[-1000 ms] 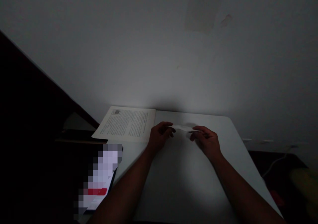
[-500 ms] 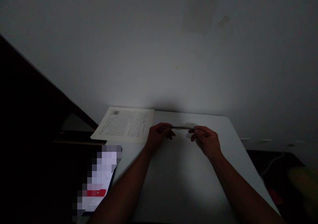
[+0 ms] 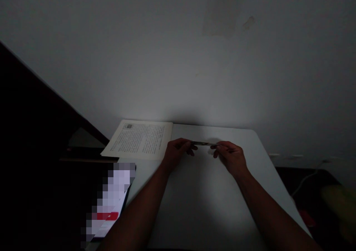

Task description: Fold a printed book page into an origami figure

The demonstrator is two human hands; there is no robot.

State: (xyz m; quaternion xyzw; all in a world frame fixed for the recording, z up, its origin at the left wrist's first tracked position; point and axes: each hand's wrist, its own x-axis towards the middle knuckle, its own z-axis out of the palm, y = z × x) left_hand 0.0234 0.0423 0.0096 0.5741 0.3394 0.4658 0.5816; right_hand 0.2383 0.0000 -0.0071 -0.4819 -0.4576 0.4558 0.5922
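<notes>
A thin, flat, dark strip-like thing [image 3: 204, 144] stretches between my two hands over the white table [image 3: 200, 214], seen nearly edge-on; its kind is too dark to make out. Its left end is pinched in my left hand [image 3: 178, 151], thumb on the near side. At the other end, my right hand [image 3: 231, 155] pinches it between thumb and fingers. A small pale spot or object [image 3: 211, 152] shows just under the strip beside my right fingertips, too blurred to name.
Printed pages [image 3: 139, 139] lie at the table's back left, by the wall [image 3: 155, 58]. A lit screen [image 3: 114, 202], partly pixelated, is at the left edge near my left forearm. Right of the table are a pale cable [image 3: 304, 182] and a red item [image 3: 306, 218].
Both hands keep their pinch on the strip, almost in the same place. The strip's surface looks slightly tilted compared with before, and the view has shifted a little.
</notes>
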